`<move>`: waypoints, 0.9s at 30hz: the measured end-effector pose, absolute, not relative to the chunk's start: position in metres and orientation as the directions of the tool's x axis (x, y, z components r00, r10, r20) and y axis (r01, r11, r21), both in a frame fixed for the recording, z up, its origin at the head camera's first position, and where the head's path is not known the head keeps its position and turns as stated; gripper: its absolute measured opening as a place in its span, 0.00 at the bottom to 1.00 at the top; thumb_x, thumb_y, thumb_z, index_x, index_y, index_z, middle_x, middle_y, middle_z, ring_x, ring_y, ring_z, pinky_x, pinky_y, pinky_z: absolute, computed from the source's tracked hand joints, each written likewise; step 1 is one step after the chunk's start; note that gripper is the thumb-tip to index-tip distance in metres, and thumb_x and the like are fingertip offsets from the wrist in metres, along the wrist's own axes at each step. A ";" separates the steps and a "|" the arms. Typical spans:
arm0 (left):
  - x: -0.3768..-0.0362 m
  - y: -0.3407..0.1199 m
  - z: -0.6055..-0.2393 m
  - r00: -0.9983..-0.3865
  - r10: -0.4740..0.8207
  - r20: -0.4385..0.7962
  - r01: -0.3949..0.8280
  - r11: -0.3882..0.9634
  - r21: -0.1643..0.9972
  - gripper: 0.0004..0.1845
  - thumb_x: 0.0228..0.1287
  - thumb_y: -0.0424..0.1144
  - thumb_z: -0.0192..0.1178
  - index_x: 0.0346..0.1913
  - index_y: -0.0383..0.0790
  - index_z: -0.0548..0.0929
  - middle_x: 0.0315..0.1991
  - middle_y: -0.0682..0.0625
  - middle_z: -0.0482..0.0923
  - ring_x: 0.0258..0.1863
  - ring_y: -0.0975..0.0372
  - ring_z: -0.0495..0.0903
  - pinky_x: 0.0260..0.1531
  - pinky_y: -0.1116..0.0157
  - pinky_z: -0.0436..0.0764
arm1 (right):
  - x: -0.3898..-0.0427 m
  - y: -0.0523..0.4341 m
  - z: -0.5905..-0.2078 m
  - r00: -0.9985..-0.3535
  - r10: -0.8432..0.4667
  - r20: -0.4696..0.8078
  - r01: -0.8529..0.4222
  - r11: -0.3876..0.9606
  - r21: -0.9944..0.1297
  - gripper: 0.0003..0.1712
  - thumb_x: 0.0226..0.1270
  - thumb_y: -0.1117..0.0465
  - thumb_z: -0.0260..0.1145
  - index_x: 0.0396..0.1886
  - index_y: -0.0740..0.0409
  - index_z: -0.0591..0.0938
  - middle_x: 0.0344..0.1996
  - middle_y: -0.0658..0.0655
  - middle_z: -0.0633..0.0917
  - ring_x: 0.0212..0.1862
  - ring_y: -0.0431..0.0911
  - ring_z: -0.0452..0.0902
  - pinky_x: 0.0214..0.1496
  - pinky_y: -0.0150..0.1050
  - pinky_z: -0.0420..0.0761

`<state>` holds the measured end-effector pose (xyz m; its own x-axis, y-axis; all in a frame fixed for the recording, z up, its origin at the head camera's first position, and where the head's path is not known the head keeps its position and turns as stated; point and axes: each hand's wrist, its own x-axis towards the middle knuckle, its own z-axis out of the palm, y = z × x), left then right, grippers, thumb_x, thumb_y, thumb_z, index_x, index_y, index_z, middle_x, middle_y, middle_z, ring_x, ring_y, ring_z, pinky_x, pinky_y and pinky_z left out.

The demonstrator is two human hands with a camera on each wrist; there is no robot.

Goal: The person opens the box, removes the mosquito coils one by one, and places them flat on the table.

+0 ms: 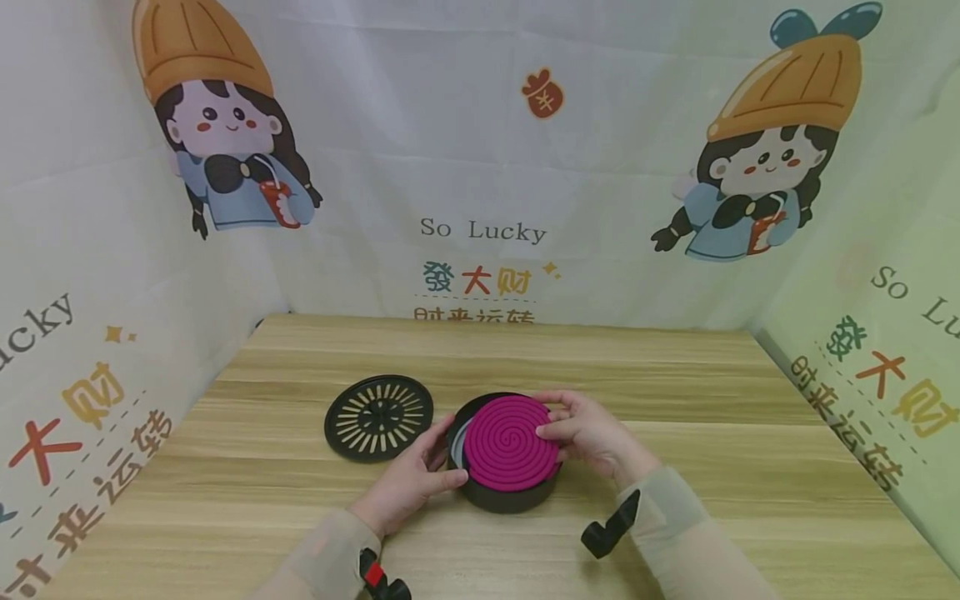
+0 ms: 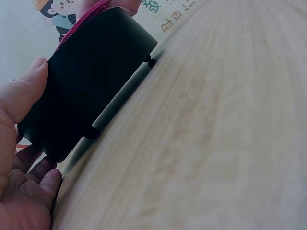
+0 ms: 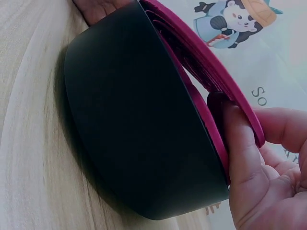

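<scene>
Both forearms reach forward, sleeved, wrists near each other. Left hand [image 1: 408,479] is palm-in, thumb and fingers curled in a grip. Right hand [image 1: 592,433] sits opposite, fingers [image 3: 242,143] bent, thumb and fingertips pinching.

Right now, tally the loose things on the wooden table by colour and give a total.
Black: 2, the round black holder and the slotted black round lid
Magenta: 1, the magenta spiral coil
Total: 3
</scene>
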<state>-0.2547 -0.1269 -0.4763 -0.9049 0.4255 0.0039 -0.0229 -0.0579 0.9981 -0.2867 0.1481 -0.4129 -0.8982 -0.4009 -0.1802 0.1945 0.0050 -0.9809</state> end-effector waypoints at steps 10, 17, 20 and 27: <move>-0.255 -0.127 -0.476 -0.906 0.423 0.003 -0.025 -0.060 0.998 0.51 0.57 0.31 0.68 0.77 0.40 0.45 0.76 0.38 0.41 0.74 0.44 0.44 0.65 0.57 0.65 | -0.287 0.153 -0.420 -0.895 -0.417 -0.158 0.205 -0.072 -0.976 0.34 0.63 0.75 0.58 0.68 0.69 0.60 0.32 0.51 0.81 0.29 0.39 0.79 0.29 0.32 0.82; -0.253 -0.127 -0.475 -0.905 0.426 0.019 -0.010 -0.065 0.998 0.51 0.57 0.31 0.68 0.76 0.38 0.45 0.76 0.38 0.40 0.73 0.45 0.45 0.64 0.58 0.66 | -0.291 0.159 -0.419 -0.916 -0.370 -0.152 0.210 -0.119 -0.971 0.30 0.64 0.75 0.57 0.65 0.68 0.62 0.34 0.50 0.82 0.29 0.39 0.79 0.30 0.32 0.81; -0.254 -0.126 -0.474 -0.903 0.428 0.024 -0.004 -0.065 0.998 0.51 0.57 0.31 0.68 0.76 0.38 0.46 0.76 0.38 0.41 0.73 0.44 0.45 0.65 0.57 0.65 | -0.293 0.164 -0.417 -0.930 -0.340 -0.136 0.197 -0.152 -0.969 0.29 0.64 0.75 0.56 0.65 0.67 0.61 0.33 0.50 0.83 0.28 0.38 0.79 0.29 0.31 0.81; -0.254 -0.127 -0.477 -0.907 0.421 0.013 -0.015 -0.063 0.998 0.51 0.56 0.30 0.68 0.76 0.38 0.46 0.76 0.38 0.41 0.73 0.45 0.45 0.65 0.57 0.65 | -0.305 0.175 -0.413 -0.954 -0.273 -0.121 0.194 -0.259 -0.946 0.27 0.66 0.76 0.55 0.63 0.64 0.62 0.32 0.50 0.83 0.26 0.37 0.80 0.28 0.29 0.81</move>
